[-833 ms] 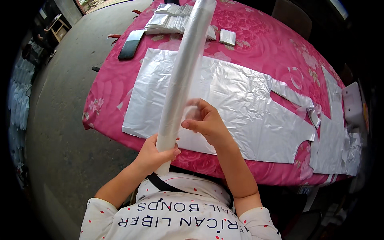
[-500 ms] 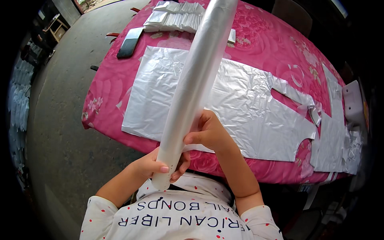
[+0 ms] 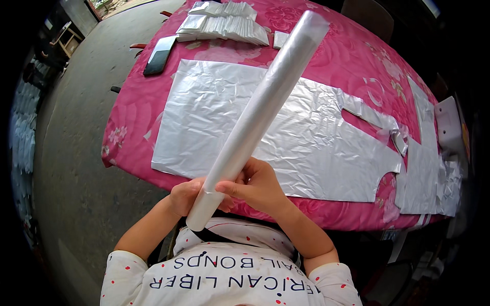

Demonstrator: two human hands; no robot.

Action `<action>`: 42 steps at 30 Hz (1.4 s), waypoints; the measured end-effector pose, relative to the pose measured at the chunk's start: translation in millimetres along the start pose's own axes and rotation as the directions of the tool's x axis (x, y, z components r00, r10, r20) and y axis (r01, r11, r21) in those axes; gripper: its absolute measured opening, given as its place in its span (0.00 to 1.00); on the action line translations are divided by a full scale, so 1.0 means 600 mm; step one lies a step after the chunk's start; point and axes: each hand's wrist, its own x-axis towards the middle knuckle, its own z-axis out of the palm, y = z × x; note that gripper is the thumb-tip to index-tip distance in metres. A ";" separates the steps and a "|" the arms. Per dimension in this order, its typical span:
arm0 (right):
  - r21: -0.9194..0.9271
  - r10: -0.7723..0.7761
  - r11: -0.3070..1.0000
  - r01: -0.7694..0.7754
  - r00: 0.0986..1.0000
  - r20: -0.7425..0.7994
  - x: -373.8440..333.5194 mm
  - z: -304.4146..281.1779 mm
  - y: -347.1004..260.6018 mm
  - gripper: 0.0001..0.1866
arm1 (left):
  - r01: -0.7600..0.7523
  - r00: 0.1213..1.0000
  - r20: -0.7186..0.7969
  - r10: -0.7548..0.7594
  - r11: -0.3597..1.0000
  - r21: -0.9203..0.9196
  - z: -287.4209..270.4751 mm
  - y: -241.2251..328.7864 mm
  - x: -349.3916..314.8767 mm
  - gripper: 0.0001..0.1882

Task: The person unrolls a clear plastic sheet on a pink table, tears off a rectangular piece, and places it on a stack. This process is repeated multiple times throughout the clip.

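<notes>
A long, narrow roll of whitish translucent plastic film [image 3: 260,111] slants from my waist up and to the right over the table. Near its lower end my left hand [image 3: 188,197] is wrapped round it, some of the fingers hidden behind. Just above, my right hand [image 3: 258,186] grips the roll from the right, thumb in front and fingers behind it. Beneath the roll, flat on the table, lies a stack of silvery-white plastic vest bags [image 3: 319,153], handles pointing right. How many layers it has I cannot tell.
A pink floral cloth covers the table [image 3: 130,150]. Folded plastic packets [image 3: 224,28] are heaped at the back, with a phone [image 3: 160,55] to their left. More plastic sheets [image 3: 421,186] and a white plastic object [image 3: 449,122] are at the right edge. Bluish-white bundles [image 3: 24,127] line the far left.
The roll's upper end has come down and tilted further right, so its whole top now shows. My right hand has slid down the roll, close to my left.
</notes>
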 end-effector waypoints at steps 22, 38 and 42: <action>-0.410 0.011 0.908 -0.090 0.981 -0.192 -0.022 -0.148 0.018 0.13 | 0.439 0.862 -0.418 -0.286 0.835 0.333 -0.010 -0.045 -0.096 0.37; -0.371 0.129 0.918 -0.141 0.990 -0.057 0.091 -0.199 -0.039 0.10 | 0.440 0.872 -0.382 -0.305 0.830 0.343 -0.021 -0.045 -0.099 0.34; -0.400 0.098 0.906 -0.136 0.989 -0.113 0.081 -0.212 -0.034 0.09 | 0.455 0.861 -0.408 -0.303 0.819 0.351 -0.014 -0.039 -0.098 0.26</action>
